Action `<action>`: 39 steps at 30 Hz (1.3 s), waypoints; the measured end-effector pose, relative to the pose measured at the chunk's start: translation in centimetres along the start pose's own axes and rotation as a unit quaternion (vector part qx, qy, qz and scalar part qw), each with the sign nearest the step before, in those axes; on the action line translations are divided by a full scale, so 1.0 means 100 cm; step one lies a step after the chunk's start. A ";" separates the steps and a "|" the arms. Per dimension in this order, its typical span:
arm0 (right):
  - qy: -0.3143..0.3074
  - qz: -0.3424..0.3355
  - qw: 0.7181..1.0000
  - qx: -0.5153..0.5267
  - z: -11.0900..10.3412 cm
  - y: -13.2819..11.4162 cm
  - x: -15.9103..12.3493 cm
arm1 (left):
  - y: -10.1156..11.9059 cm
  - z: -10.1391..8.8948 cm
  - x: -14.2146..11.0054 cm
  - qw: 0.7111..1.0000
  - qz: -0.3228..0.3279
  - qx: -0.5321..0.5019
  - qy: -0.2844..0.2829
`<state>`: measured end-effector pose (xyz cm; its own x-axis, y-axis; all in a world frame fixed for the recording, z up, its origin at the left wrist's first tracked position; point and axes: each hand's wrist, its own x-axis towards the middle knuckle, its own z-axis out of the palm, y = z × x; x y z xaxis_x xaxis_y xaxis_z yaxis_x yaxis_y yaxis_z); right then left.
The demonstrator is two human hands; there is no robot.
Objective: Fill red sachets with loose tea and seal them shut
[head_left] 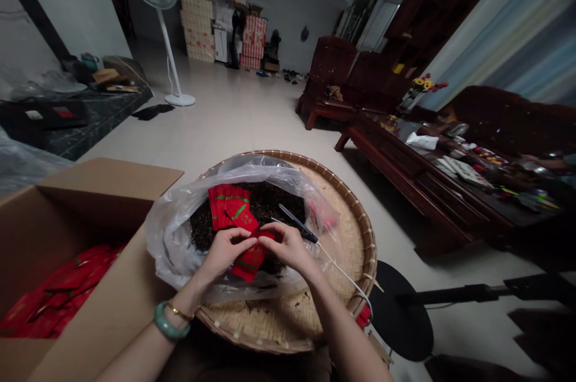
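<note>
Both hands (258,244) meet (fingertips (257,240) pinched), forearms angled inward.

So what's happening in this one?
A person's bare left hand and right hand meet at the fingertips, pinching a small red paper packet over a clear plastic bag of dark, loose, leaf-like material. More red packets with green marks lie on that material, near a black-handled tool with a white cord. The bag sits on a round woven bamboo tray. At left, an open cardboard box holds many similar packets.
</note>
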<state>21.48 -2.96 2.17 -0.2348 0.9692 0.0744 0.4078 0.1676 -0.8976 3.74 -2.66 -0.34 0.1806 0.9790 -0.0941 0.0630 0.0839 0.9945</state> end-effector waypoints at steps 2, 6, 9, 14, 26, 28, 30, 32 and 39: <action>0.006 -0.011 0.999 -0.038 0.003 0.002 0.003 | 0.001 0.005 0.000 1.000 -0.005 -0.012 -0.003; 0.049 -0.044 0.997 -0.052 0.009 0.009 0.009 | 0.001 0.016 -0.005 0.992 -0.047 -0.119 -0.025; 0.076 -0.085 0.993 -0.040 0.009 0.014 0.009 | 0.001 0.023 -0.012 0.972 -0.137 -0.149 -0.121; 0.048 -0.079 0.991 -0.097 0.008 0.015 0.007 | 0.002 0.030 -0.019 0.964 -0.205 -0.100 -0.139; 0.139 -0.003 0.902 -0.408 -0.033 0.042 0.008 | 0.000 0.027 -0.018 0.965 -0.221 -0.101 -0.101; 0.090 0.044 0.872 -0.479 -0.040 0.054 0.008 | 0.000 0.026 -0.019 0.966 -0.218 -0.111 -0.089; 0.052 0.061 0.860 -0.505 -0.040 0.063 0.007 | 0.000 0.026 -0.019 0.967 -0.215 -0.115 -0.076; 0.044 0.057 0.867 -0.494 -0.040 0.069 0.008 | 0.001 0.026 -0.020 0.968 -0.215 -0.114 -0.067; 0.109 0.021 0.965 -0.238 -0.063 0.057 0.001 | -0.008 0.019 -0.018 0.972 -0.196 -0.115 -0.060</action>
<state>29.35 -0.81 -0.21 -0.0396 0.9831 0.1787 0.7845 0.1414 -0.6038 5.24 -4.86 -1.02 0.3001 0.8362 -0.4590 -0.0680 0.4987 0.8641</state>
